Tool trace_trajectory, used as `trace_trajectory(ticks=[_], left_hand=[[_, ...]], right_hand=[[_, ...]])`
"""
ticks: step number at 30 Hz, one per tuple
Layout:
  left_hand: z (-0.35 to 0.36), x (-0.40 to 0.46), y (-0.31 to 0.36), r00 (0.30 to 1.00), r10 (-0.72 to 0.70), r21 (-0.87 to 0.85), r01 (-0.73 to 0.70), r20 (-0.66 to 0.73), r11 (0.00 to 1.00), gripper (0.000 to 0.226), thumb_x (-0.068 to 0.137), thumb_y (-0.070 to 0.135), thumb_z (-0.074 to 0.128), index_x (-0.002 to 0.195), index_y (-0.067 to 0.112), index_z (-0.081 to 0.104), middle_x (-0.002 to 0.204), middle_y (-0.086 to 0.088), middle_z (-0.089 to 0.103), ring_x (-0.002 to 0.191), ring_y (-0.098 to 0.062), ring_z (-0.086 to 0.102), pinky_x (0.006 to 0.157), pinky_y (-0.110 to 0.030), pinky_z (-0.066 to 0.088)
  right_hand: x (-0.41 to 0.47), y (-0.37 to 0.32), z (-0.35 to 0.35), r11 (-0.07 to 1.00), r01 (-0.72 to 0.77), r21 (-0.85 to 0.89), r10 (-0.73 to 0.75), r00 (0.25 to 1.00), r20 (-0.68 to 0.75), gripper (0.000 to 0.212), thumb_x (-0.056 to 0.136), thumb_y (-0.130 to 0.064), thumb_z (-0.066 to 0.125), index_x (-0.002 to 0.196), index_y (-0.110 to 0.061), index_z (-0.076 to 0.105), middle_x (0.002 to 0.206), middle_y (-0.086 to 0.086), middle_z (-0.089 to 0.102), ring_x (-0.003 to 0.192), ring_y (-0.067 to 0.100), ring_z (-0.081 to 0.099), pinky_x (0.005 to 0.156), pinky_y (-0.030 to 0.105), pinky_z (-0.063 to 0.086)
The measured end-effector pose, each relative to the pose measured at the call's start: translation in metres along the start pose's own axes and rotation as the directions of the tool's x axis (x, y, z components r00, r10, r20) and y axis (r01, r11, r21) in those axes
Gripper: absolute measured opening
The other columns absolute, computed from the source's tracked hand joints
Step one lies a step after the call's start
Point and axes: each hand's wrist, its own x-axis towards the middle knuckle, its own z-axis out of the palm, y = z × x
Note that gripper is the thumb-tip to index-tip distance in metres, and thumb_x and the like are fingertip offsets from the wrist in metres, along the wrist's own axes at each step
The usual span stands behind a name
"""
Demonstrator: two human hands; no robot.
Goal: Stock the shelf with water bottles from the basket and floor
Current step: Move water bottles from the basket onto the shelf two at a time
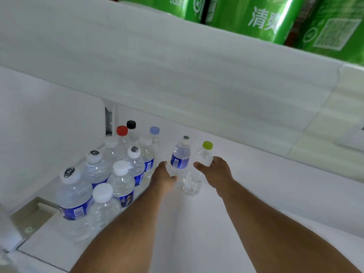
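Head view. White shelf board [246, 194]: fills the frame's lower half; both forearms reach onto it from 6 o'clock.

Left hand [163, 179]: at centre, fingers curled round the lower body of the blue-labelled bottle [180, 156], which stands upright, white cap marked with a black scribble.

Right hand [215, 170]: just at 3 o'clock of the left hand, gripping the green-capped bottle [204, 154], clear, upright, with no label visible. The two held bottles stand side by side, touching or nearly so; cannot tell which.

Bottle cluster [110, 174]: at 9 o'clock of the left hand, running from the near left edge of the board toward the back. About ten upright bottles, mostly white caps, several scribbled in black, several with blue labels. At the cluster's far end, 12 o'clock: red cap [122, 130], black cap [131, 124], pale blue cap [154, 130].

Upper shelf edge [177, 66]: broad white band across the frame's middle.

Green packages [266, 18]: at 1 o'clock, on the upper shelf, printed with white characters.
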Motion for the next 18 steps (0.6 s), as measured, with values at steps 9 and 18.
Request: trace_trajectory(ticks=[9, 18], left_hand=[[-0.023, -0.072, 0.02, 0.997, 0.066, 0.093, -0.07, 0.045, 0.993, 0.069, 0.092, 0.02, 0.062, 0.152, 0.014, 0.029, 0.151, -0.01, 0.041, 0.137, -0.026, 0.044, 0.106, -0.031, 0.038], [-0.064, -0.175, 0.029, 0.877, 0.251, 0.586, -0.465, 0.41, 0.664, 0.073, 0.094, 0.035, 0.056, 0.156, 0.023, 0.018, 0.166, 0.001, 0.006, 0.15, -0.023, 0.016, 0.117, -0.039, 0.027]], right_hand=[[-0.049, 0.002, -0.002, 0.984, -0.154, -0.087, 0.154, 0.988, -0.011, 0.083, 0.09, -0.052, 0.062, 0.154, -0.012, 0.027, 0.151, 0.008, 0.044, 0.13, 0.028, 0.05, 0.101, 0.035, 0.045], [-0.179, -0.004, -0.011, 0.767, 0.11, -0.632, -0.013, 0.988, 0.156, 0.08, 0.095, -0.058, 0.048, 0.155, -0.012, 0.022, 0.164, 0.01, 0.019, 0.151, 0.028, 0.016, 0.119, 0.04, 0.019]])
